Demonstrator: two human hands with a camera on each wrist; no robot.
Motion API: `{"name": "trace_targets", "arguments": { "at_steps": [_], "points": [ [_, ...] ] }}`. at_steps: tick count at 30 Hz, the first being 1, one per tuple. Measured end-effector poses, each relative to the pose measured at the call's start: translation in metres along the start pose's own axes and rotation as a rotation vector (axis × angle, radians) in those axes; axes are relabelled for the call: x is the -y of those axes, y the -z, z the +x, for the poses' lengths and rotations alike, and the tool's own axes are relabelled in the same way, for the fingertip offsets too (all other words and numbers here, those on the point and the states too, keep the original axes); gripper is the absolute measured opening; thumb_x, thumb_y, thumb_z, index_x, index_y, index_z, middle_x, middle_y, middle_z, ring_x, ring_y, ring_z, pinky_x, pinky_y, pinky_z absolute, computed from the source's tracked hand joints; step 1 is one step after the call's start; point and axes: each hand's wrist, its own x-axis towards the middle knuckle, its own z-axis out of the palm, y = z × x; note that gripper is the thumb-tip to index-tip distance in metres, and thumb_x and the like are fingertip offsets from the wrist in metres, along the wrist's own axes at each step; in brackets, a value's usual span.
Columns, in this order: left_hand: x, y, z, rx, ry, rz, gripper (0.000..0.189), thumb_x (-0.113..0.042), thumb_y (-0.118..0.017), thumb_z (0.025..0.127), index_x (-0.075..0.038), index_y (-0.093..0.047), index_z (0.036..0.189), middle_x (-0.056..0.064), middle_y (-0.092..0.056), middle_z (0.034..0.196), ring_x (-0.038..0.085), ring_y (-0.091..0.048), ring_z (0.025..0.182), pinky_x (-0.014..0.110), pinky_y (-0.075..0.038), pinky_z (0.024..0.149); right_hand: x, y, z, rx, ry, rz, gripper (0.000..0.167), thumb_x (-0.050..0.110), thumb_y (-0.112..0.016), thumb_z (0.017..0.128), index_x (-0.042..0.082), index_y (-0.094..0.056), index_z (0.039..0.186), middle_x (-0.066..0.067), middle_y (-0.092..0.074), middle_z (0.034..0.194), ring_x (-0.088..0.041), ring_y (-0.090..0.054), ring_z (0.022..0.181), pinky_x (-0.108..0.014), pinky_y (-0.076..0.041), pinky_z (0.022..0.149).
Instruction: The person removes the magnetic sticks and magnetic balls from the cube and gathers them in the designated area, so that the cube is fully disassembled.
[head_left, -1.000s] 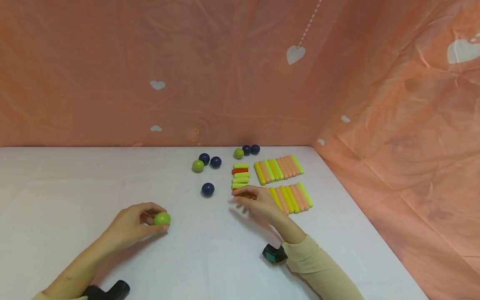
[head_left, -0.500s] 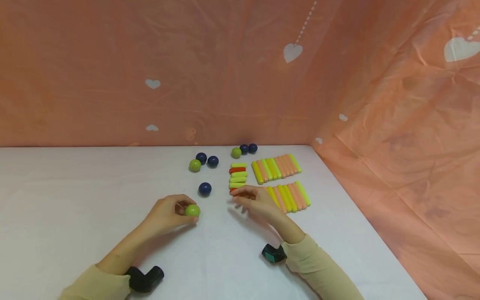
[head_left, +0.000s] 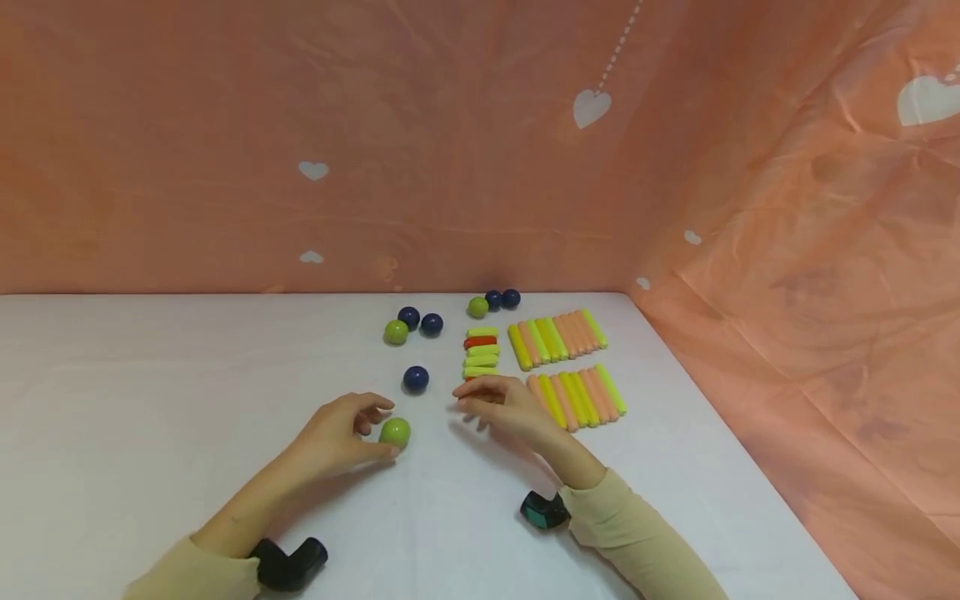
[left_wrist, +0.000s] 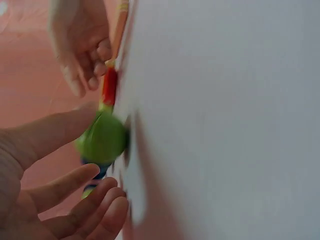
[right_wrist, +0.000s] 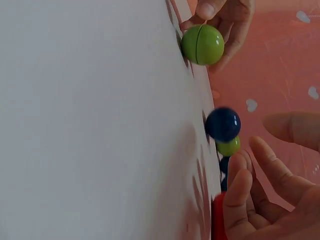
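Note:
A shiny green ball rests on the white table; a thin seam line shows round it in the right wrist view. My left hand is spread loosely about the ball, the thumb low at its near side and the fingers held apart from it. A dark blue ball sits a little farther back, between the two hands. My right hand hovers near the front end of a column of short yellow-green and red sticks, fingers relaxed and holding nothing.
At the back stand two clusters, each with one green ball and two dark blue ones. Two rows of yellow, green and peach sticks lie at right. A peach curtain hangs behind the table.
My left hand carried the green ball rightward across the table, then loosened its fingers, and the ball now sits on the table. My right hand shifted only slightly.

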Motion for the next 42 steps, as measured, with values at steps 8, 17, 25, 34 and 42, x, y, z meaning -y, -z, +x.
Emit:
{"name": "trace_targets", "arguments": {
  "at_steps": [8,17,25,34,42],
  "points": [
    [0.032,0.038,-0.025,-0.028,0.011,0.031,0.058,-0.033,-0.082,0.073,-0.004,-0.062,0.119,0.006,-0.067,0.105,0.018,-0.058,0.091,0.032,-0.048,0.074,0.014,-0.023,0.009,0.106,0.016,-0.079,0.031,0.018,-0.068,0.089,0.005,-0.065,0.116,-0.010,-0.068,0.106,-0.012,-0.060,0.080,-0.023,-0.050,0.067],
    [0.057,0.064,-0.044,-0.058,0.068,0.040,0.054,-0.036,-0.079,0.078,-0.005,-0.062,0.120,0.010,-0.068,0.110,0.020,-0.061,0.094,0.031,-0.049,0.073,0.023,-0.057,0.024,0.284,0.107,-0.192,0.037,0.017,-0.074,0.084,0.008,-0.065,0.119,-0.003,-0.065,0.113,-0.002,-0.057,0.087,-0.017,-0.048,0.083],
    [0.065,0.067,-0.048,-0.054,0.086,0.064,0.052,-0.035,-0.078,0.078,-0.005,-0.063,0.118,0.006,-0.067,0.105,0.020,-0.060,0.093,0.032,-0.048,0.072,0.027,-0.070,0.028,0.289,0.119,-0.208,0.032,0.015,-0.076,0.081,0.009,-0.069,0.112,-0.003,-0.067,0.107,0.001,-0.056,0.084,-0.016,-0.047,0.081],
    [0.067,0.069,-0.051,-0.070,0.084,0.063,0.049,-0.034,-0.077,0.079,-0.005,-0.064,0.117,0.005,-0.068,0.103,0.017,-0.058,0.091,0.030,-0.048,0.071,0.033,-0.062,0.031,0.264,0.123,-0.201,0.032,0.017,-0.075,0.083,0.009,-0.069,0.113,-0.001,-0.067,0.105,-0.003,-0.058,0.085,-0.018,-0.049,0.079],
    [0.069,0.071,-0.053,-0.063,0.107,0.048,0.049,-0.035,-0.076,0.081,-0.005,-0.064,0.118,0.005,-0.067,0.101,0.018,-0.058,0.090,0.031,-0.047,0.070,0.046,-0.023,0.044,0.102,0.113,-0.142,0.036,0.019,-0.070,0.087,0.006,-0.065,0.120,-0.008,-0.064,0.114,-0.013,-0.064,0.093,-0.024,-0.050,0.080]
  ]
}}
